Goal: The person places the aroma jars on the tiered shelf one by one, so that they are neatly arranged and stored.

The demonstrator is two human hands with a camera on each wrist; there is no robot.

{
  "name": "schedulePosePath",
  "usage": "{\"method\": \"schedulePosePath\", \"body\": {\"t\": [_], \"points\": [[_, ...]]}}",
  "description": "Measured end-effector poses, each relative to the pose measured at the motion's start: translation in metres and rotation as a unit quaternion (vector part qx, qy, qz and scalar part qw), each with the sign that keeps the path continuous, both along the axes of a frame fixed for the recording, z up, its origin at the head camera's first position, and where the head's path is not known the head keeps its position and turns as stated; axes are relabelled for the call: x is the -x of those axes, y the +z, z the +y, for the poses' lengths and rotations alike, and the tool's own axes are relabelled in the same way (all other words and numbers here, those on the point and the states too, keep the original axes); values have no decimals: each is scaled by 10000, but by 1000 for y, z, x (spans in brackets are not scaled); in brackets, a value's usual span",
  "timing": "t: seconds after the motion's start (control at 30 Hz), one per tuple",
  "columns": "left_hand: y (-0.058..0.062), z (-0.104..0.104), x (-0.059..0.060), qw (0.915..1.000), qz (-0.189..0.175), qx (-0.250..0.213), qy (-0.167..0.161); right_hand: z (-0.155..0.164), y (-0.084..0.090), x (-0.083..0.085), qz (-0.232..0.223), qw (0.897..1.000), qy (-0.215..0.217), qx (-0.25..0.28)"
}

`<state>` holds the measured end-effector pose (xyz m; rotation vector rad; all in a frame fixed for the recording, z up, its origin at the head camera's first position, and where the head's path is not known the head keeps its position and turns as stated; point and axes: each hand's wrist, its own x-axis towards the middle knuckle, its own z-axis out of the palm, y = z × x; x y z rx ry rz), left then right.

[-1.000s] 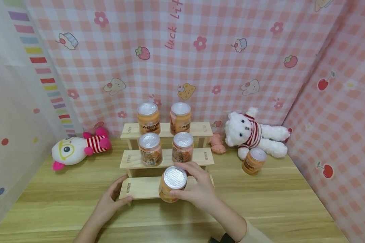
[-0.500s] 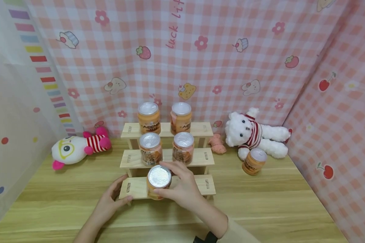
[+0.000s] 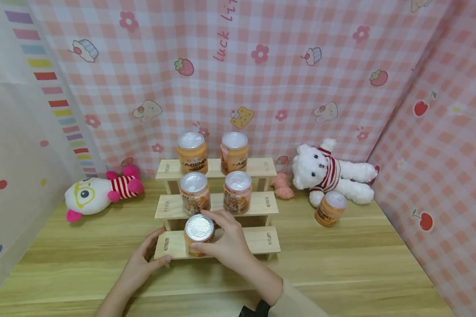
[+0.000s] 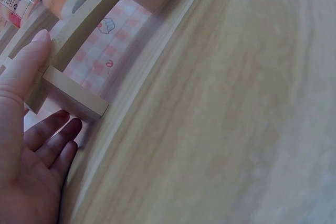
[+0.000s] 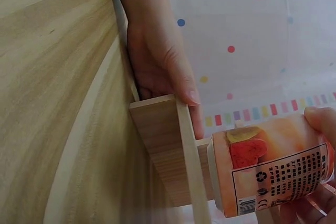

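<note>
In the head view my right hand (image 3: 228, 244) pinches an orange jar (image 3: 194, 247) with a silvery lid, thumb in front and fingers behind. The jar is upright on the left half of the lowest step of a three-tier wooden display stand (image 3: 258, 240). Its printed label and barcode face the right wrist camera, where its base sits right at the step board (image 5: 193, 166). My left hand (image 3: 144, 255) holds the left end of that step. In the left wrist view its thumb (image 4: 32, 59) lies on the board while the fingers curl below, beside the stand's leg (image 4: 76, 95).
Two similar jars stand on the top step (image 3: 262, 167) and two on the middle step (image 3: 164, 207). Another jar (image 3: 328, 211) stands on the table (image 3: 341, 273) by a white teddy bear (image 3: 315, 169). A pink-and-white plush toy (image 3: 99, 193) lies left. Pink yarn (image 3: 282, 187) sits behind.
My right hand has carried the jar leftward along the lowest step, from right of its middle to its left half. The left hand keeps its place at the step's end.
</note>
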<state>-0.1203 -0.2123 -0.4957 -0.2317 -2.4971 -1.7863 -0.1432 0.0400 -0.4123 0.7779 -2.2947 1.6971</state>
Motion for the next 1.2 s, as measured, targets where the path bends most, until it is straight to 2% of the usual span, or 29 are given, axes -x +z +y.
{"method": "schedulePosePath", "body": {"t": [0.4, 0.67, 0.93, 1.0, 1.07, 1.2], "points": [[1, -1, 3, 10000, 34, -15, -61, -9, -6, 4, 71, 9999, -146, 32], [1, 0, 1, 10000, -63, 25, -8, -10, -9, 0, -111, 9996, -270, 13], [-1, 1, 1, 10000, -31, -54, 22, 3, -9, -6, -94, 9993, -222, 274], [-1, 1, 1, 10000, -34, -40, 33, 8, 1, -12, -84, 9994, -161, 284], [0, 1, 1, 10000, -40, -24, 33, 14, 1, -14, -44, 9995, -146, 274], [-1, 0, 2, 10000, 17, -21, 32, 28, 0, -16, 210, 9994, -161, 224]]}}
